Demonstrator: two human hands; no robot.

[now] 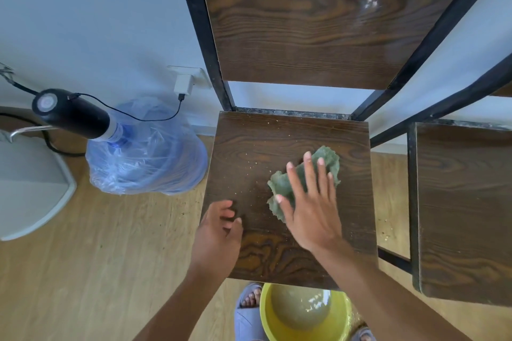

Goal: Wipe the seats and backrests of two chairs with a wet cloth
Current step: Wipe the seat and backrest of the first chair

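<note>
Where the dark wooden seat (249, 147) of the nearer chair fills the middle of the head view, a crumpled green cloth (279, 185) is pressed flat against its right half by the right hand (310, 207). That hand is spread wide, fingers splayed over the cloth, with nothing gripped inside it. The left hand (219, 232) is laid at the front left edge of the same seat, its fingers loosely curled and holding nothing. Pale crumbs are scattered across the left and rear parts of the seat. The backrest (318, 22) is seen above, framed in black metal, with a whitish smear near its upper right. A second chair seat (465, 202) is placed just beside the first, on the right, apart from it by a narrow gap. Below the front edge of the nearer seat, a yellow basin (277, 324) of cloudy water is set on the wooden floor, between two feet in grey slippers (246, 313). To the left, a water bottle (144, 158) wrapped in clear plastic is stood against the wall, topped by a black pump (72, 113).
</note>
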